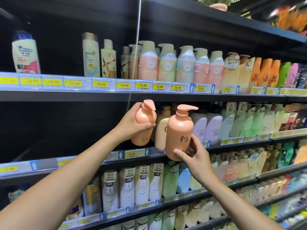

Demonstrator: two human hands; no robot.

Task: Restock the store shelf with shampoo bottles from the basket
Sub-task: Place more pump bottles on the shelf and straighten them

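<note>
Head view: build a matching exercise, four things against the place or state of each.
1. Pantene bottle
2. left hand
3. right hand
4. white "21" bottles

A. grips the upright orange pump bottle
B. on the lower shelf, below both hands
C. on the upper shelf, beside the Lux bottle
D. grips the tilted orange pump bottle

Pairs: 1-C, 2-D, 3-A, 4-B.
</note>
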